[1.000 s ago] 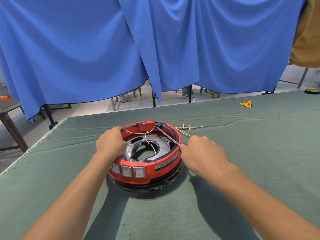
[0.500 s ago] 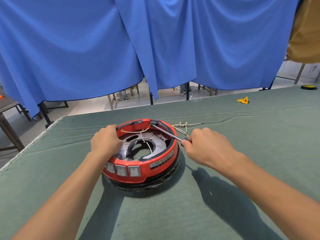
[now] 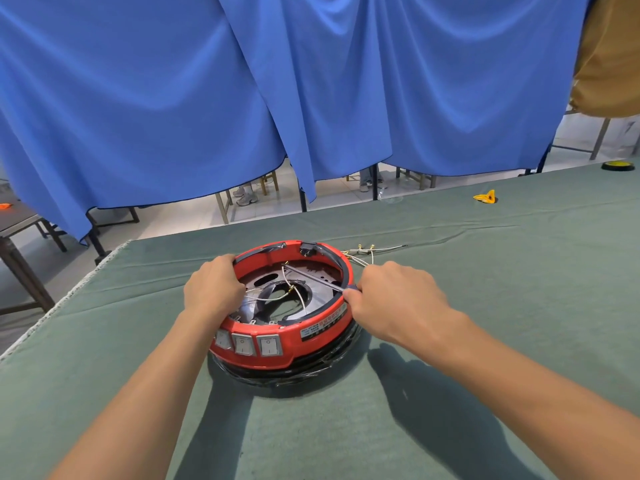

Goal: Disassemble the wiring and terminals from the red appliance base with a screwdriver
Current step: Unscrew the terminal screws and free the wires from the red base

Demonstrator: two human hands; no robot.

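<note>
A round red appliance base [image 3: 304, 344] lies on the green table cloth [image 3: 485, 306], its three rocker switches facing me. My left hand [image 3: 213, 291] grips its left rim. My right hand [image 3: 394, 297] holds a screwdriver [image 3: 313, 278] at the right rim; the metal shaft slants up-left across the open inside, tip near the far inner wall. White wires with brass terminals [image 3: 289, 294] loop over the dark metal plate inside. The screwdriver's handle is mostly hidden in my fist.
Loose white wires with brass terminals [image 3: 369, 251] lie on the cloth just behind the base. A small yellow piece [image 3: 486, 197] sits far right, a yellow-black disc [image 3: 618, 165] at the far right edge. Blue curtains [image 3: 242, 98] hang behind the table's far edge.
The screwdriver tip has moved from the far rim down and left into the base's inside. Both hands keep their hold; the view has shifted slightly.
</note>
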